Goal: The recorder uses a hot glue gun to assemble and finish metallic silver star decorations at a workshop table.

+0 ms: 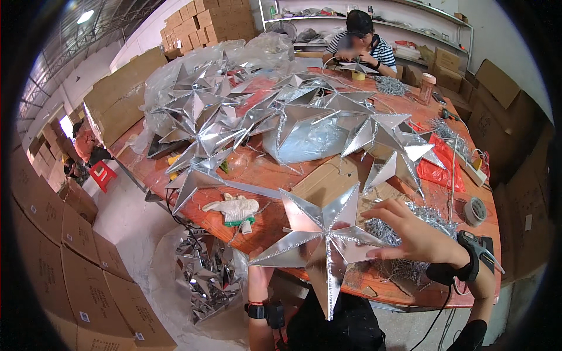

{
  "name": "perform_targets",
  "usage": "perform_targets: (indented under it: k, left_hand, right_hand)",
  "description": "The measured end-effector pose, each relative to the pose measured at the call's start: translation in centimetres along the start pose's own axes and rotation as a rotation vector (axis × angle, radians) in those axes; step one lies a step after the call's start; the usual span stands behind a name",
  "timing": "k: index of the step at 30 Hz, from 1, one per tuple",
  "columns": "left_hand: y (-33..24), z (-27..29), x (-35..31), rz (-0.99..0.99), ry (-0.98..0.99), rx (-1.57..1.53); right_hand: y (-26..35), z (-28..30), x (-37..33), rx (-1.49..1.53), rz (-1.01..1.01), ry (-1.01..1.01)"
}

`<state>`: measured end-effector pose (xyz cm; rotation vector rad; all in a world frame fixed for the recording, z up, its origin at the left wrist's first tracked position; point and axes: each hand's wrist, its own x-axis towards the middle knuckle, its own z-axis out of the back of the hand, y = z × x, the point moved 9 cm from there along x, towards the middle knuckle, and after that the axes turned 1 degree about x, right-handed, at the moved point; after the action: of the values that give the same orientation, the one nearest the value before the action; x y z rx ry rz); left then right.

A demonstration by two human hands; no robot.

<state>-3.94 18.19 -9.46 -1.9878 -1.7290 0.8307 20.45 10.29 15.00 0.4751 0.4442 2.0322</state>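
A silver five-pointed star ornament [304, 248] with glittery trim along its ridges is held up in front of me at the table's near edge. My left hand [261, 274] grips its left point from behind, and the star hides most of those fingers. On the other side my right hand [418, 234] is open, fingers spread, around the star's right point. Its thumb is close to that point; whether they touch I cannot tell. Behind and beneath the right hand lies a pile of silver tinsel [432, 217]. A white work glove [233, 209] with a green cuff rests left of the star.
Finished silver stars [199, 137] crowd the red table [205, 221]. To the right are a tape roll [475, 211], a glue gun [477, 245] and a red plastic bag [440, 167]. A co-worker [366, 44] sits across. A bag of silver pieces [208, 275] stands lower left; stacked cartons [88, 263] line the left.
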Motion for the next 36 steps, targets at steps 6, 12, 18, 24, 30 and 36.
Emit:
perform_targets:
  k: [6,12,18,24,30,36]
  left_hand:
    - [-1.3,1.6,-0.8,-0.022,-0.037,0.003]
    - [1.6,0.6,0.9,-0.032,-0.005,0.053]
    - [0.3,3.0,1.6,-0.107,0.146,0.084]
    - [1.6,2.7,2.7,-0.033,0.141,-0.059]
    - [1.2,3.4,2.9,-0.038,0.163,-0.15]
    - [1.7,6.8,3.3,-0.066,0.129,-0.209]
  right_hand:
    - [-0.2,-3.5,1.7,0.029,-0.019,0.2]
    - [-3.0,-4.8,-0.4,-0.207,-0.344,0.301]
    - [-1.8,-5.7,0.7,-0.243,-0.171,0.186]
    - [-1.3,-5.3,-0.4,-0.111,-0.151,0.115]
    - [-0.2,-1.8,-2.3,0.215,-0.12,0.003]
    - [0.4,2.0,-4.0,0.167,-0.122,-0.152]
